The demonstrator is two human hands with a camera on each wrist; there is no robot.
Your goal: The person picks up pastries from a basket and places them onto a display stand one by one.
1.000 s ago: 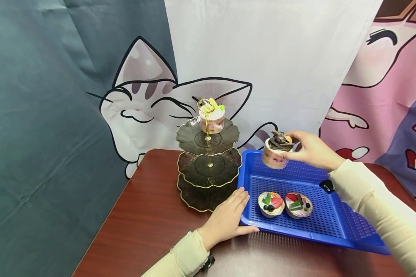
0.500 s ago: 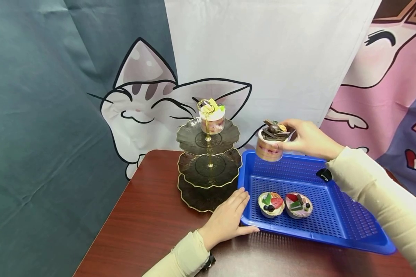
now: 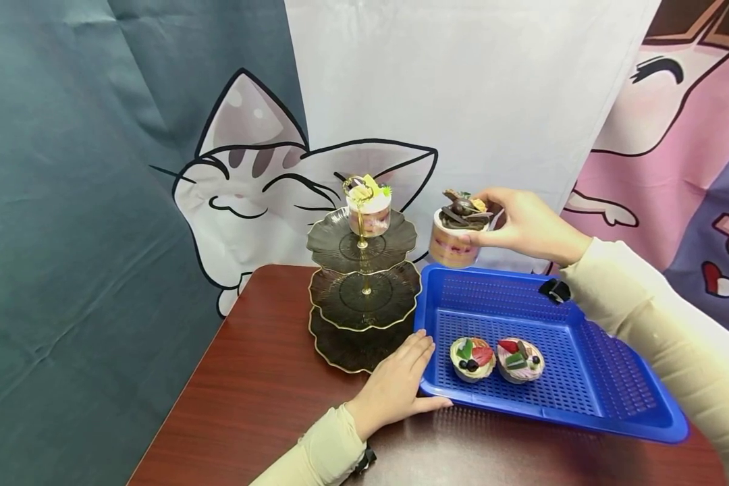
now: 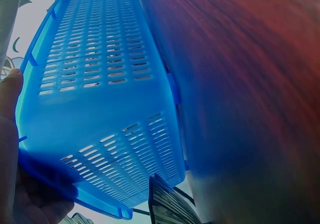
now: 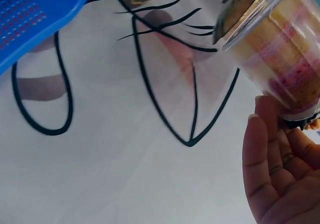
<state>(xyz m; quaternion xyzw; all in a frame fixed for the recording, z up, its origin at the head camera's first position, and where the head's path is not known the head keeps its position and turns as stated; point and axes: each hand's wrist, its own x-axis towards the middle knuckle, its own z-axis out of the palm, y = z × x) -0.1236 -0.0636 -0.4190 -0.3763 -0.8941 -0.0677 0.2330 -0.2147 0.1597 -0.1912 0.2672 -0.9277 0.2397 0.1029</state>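
The head view is bright, with glare on the glossy red-brown wooden table (image 3: 449, 445); both wrist views look dimmer, softer.

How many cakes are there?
4: a yellow-topped cake on the top plate, a brown-topped cake in the right grip, and a white cake and a pink cake in the blue basket. The bottom plate is partly hidden: maybe more.
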